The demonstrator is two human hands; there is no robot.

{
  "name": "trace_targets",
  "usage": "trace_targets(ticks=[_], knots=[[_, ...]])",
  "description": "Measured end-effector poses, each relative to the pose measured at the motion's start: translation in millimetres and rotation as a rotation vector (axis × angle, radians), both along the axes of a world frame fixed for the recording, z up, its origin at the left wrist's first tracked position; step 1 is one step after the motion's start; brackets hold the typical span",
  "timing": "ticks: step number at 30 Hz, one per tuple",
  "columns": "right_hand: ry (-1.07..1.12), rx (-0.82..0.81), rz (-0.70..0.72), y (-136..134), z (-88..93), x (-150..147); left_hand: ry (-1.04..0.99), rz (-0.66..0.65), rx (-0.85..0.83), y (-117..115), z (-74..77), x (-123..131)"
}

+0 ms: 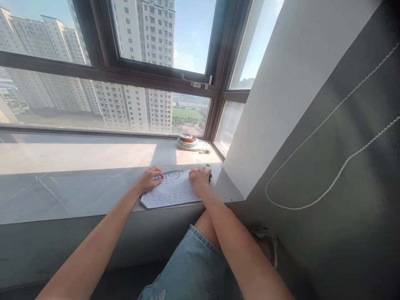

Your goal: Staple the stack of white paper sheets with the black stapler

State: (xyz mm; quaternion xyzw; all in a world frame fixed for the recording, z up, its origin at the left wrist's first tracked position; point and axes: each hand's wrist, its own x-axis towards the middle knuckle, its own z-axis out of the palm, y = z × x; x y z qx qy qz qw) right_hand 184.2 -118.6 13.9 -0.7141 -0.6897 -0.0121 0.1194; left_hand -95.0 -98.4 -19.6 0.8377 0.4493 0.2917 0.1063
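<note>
A sheaf of white paper (171, 195) with rows of dark writing or print lies on the window sill. Along its left edge rests my left hand (149, 181), its thumb and fingers apart, fingertips touching the sheets. My right hand (200, 176) is closed and set down on the right part of the paper. A small dark object (210, 178) shows just past its knuckles; its kind is hidden. Whatever the right fingers grip is out of sight beneath the hand.
Behind the paper, near the window corner, stands a stack of round plate-like things (187, 141). A beaded cord (293, 208) hangs at the right by the wall. The pale sill (78, 187) runs leftward under the window frame (140, 77). My knee is below the sill edge.
</note>
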Motion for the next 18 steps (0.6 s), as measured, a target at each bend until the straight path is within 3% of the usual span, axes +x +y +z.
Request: trace_targets(ticks=[8, 18], knots=[[-0.079, 0.010, 0.013, 1.5, -5.1, -5.3, 0.029, 0.013, 0.000, -0.4, 0.9, 0.5], [0.422, 0.039, -0.067, 7.2, 7.0, 37.5, 0.058, 0.072, 0.063, 1.3, -0.9, -2.9]])
